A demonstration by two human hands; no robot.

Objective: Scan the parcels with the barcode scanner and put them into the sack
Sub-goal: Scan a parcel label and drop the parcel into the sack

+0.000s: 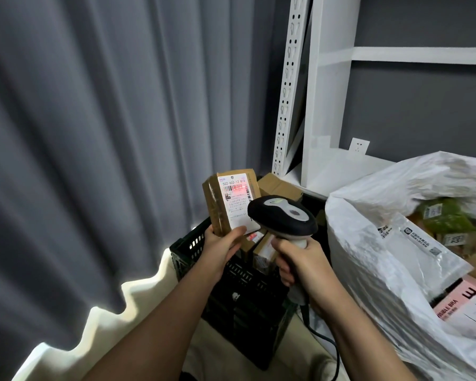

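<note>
- A grey curtain [99, 138] fills the view from 9 to 12 o'clock; a white shelf frame [322, 105] stands against a dark wall at 1 o'clock.
- The left hand [220, 243] grips a brown parcel [217, 204] by its lower end, label facing the camera, above a black crate [245, 284] that holds more boxes.
- The right hand [300, 265] is wrapped round the handle of the barcode scanner [283, 215], whose head sits just beside the parcel at its 4 o'clock; a red glow lies on the barcode.
- The white sack [396, 243] gapes at 3 o'clock, with scanned parcels inside.
- Risk: the scanner head overlaps the label's lower corner, so a slight tilt could take the beam off the barcode and the read may fail.
- Risk: the low grip on a tall parcel could let it tip on the way across.
- Room: the path from crate to sack looks open, though the sack's near rim stands high and the scanner cable [327, 342] trails beside it, where it may snag.
</note>
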